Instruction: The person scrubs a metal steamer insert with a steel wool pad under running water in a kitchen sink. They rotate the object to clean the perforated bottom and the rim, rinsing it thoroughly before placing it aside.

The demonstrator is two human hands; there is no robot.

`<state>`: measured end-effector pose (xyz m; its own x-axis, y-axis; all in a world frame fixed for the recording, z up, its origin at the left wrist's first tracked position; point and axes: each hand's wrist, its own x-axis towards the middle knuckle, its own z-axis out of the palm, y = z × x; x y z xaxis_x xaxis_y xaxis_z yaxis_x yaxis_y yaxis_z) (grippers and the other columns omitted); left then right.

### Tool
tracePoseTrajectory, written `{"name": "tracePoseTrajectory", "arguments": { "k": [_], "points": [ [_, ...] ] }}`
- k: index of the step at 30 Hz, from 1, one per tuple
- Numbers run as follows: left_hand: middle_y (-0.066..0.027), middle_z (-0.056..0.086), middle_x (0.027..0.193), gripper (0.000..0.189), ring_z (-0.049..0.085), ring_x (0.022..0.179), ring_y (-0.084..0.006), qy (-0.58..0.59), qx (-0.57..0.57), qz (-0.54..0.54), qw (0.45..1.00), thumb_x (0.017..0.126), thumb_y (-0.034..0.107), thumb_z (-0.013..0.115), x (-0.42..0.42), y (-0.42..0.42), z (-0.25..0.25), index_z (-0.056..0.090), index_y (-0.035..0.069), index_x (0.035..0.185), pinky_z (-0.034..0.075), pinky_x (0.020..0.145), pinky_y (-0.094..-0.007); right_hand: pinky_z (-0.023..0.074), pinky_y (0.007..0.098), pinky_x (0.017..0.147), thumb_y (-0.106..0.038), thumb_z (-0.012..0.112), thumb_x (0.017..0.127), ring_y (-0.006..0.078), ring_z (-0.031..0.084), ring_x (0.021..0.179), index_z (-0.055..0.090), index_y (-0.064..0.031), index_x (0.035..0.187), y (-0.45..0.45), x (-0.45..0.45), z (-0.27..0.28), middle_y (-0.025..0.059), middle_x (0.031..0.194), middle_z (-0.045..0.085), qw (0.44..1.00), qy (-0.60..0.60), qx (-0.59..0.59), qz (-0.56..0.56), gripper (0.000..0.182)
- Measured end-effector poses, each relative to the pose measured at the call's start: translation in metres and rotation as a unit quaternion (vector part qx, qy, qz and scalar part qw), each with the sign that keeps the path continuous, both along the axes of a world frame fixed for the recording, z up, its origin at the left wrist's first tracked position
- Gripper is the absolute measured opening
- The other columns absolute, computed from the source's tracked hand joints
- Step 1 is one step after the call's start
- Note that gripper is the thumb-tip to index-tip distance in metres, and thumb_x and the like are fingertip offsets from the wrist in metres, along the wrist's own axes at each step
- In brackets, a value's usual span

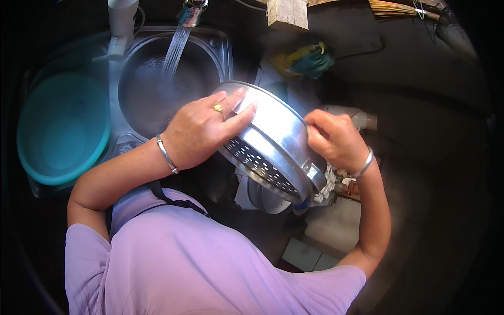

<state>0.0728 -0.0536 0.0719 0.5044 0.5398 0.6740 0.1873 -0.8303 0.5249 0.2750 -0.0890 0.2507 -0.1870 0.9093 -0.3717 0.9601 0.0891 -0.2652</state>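
A shiny metal steamer pot (271, 118) is tilted on its side in front of me, to the right of the sink bowl. Round holes dot its perforated bottom (260, 165), which faces towards my body. My left hand (204, 126) holds the pot at its left end, fingers and thumb pressed on the outer wall. Whether anything lies under those fingers is hidden. On the right, my right hand (334, 138) grips the upper rim between thumb and bent fingers. A loop handle (316, 175) shows on the wall below that hand.
Water (175, 53) pours from a faucet (191, 13) into the steel sink bowl (126, 82). A teal plastic basin (63, 173) sits at the left. Another round metal vessel (271, 201) stands below the steamer. A wooden beam end (288, 15) and a straw broom (393, 10) are beyond.
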Motion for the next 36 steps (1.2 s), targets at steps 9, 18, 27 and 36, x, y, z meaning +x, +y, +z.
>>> {"name": "tracePoseTrajectory", "arguments": {
  "k": [9,18,27,36],
  "points": [
    [-0.0101,0.045,0.092,0.054,0.054,0.082,-0.0238,0.016,0.013,0.008,1.0,0.07,0.005,0.069,0.002,-0.003,-0.002,0.058,0.015,0.121,0.051,0.064,-0.0306,0.0464,0.0324,0.053,-0.006,0.055,0.077,0.0264,0.057,0.052,0.06,0.0005,0.08,-0.011,-0.003,0.008,0.0163,0.059,0.054,0.997,-0.018,-0.013,-0.074,0.008],
    [-0.0096,0.046,0.087,0.053,0.054,0.082,-0.0242,0.014,0.013,-0.024,1.0,0.069,0.002,0.067,-0.002,-0.001,0.0,0.058,0.012,0.12,0.051,0.064,-0.0305,0.045,0.03,0.052,-0.005,0.054,0.078,0.0214,0.056,0.052,0.06,0.0012,0.081,-0.003,0.003,-0.003,0.0134,0.06,0.055,0.999,0.017,0.007,-0.042,0.009],
    [-0.0081,0.045,0.086,0.046,0.054,0.083,-0.0226,-0.012,0.036,-0.017,0.999,0.072,0.009,0.066,-0.001,-0.003,0.0,0.061,0.015,0.117,0.051,0.064,-0.0281,0.0454,0.03,0.052,-0.005,0.056,0.077,0.021,0.056,0.049,0.06,0.001,0.08,-0.022,-0.003,0.005,0.0142,0.057,0.053,0.997,0.005,-0.014,-0.075,0.008],
    [-0.0073,0.049,0.086,0.057,0.055,0.082,-0.0237,0.01,0.002,-0.006,1.0,0.07,0.002,0.07,-0.002,0.004,-0.002,0.055,0.012,0.124,0.053,0.061,-0.0305,0.0458,0.0326,0.051,-0.006,0.055,0.077,0.0265,0.059,0.052,0.059,0.0007,0.079,-0.016,0.007,0.004,0.0157,0.059,0.054,0.997,-0.024,0.043,-0.054,0.008]
  ]
}}
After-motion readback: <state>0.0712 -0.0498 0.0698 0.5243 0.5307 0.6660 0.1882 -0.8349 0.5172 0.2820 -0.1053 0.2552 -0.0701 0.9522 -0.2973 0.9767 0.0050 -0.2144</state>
